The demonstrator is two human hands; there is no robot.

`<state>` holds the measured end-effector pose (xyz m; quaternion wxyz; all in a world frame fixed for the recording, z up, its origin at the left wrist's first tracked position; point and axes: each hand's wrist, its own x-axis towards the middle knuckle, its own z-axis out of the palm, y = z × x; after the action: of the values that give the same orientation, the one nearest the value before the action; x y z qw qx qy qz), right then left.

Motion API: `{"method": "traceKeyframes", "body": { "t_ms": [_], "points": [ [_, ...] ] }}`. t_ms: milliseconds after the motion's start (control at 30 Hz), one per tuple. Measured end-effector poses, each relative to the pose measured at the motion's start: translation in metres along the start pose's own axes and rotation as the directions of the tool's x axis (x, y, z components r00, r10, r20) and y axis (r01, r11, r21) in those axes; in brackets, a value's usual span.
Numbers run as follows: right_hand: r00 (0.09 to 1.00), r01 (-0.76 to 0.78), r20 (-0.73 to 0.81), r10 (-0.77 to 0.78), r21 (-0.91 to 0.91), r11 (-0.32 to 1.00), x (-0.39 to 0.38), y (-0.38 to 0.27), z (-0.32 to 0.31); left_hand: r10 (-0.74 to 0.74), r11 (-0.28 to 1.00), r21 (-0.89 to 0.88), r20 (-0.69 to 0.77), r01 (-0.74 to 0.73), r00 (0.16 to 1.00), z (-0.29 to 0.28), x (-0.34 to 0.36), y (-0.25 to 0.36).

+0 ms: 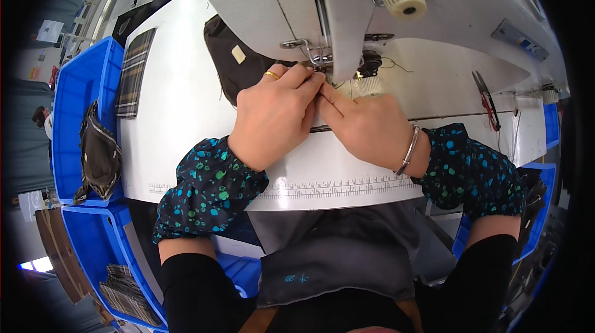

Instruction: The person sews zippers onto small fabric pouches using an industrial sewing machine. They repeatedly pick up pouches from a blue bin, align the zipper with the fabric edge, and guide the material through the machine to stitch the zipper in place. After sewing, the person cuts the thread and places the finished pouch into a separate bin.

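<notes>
At the needle of a white sewing machine [446, 10], my two hands meet with their fingertips touching. My left hand [269, 116], a ring on one finger, is closed with bent fingers on the edge of a dark brown fabric piece [226, 63]. The fabric spreads out to the left behind that hand and carries a small cream tag [238, 54]. My right hand [372, 128] pinches at the same spot, just in front of the presser foot [319, 59]. The fingers hide the fabric edge between them.
Scissors with red handles [488, 102] lie on the white table [180, 141] at the right. A folded plaid cloth [135, 72] rests by the table's left edge. Blue bins [65, 147] holding fabric pieces flank the table. A printed ruler [334, 188] runs along the front edge.
</notes>
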<state>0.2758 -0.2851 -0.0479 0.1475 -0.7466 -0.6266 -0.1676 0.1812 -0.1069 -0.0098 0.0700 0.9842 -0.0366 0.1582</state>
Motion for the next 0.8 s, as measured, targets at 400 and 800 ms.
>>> {"method": "traceKeyframes", "body": {
  "t_ms": [400, 800],
  "points": [
    [0.995, -0.039, -0.087, 0.051, 0.134, 0.99, 0.004, 0.002, -0.007, -0.035, 0.999, -0.034, 0.07, 0.037, 0.997, -0.01, 0.003, 0.007],
    [0.997, -0.028, -0.072, 0.037, 0.114, 0.993, 0.004, 0.004, -0.008, -0.042, 0.999, 0.0, 0.142, 0.043, 0.989, -0.012, 0.003, 0.006]
  ]
}}
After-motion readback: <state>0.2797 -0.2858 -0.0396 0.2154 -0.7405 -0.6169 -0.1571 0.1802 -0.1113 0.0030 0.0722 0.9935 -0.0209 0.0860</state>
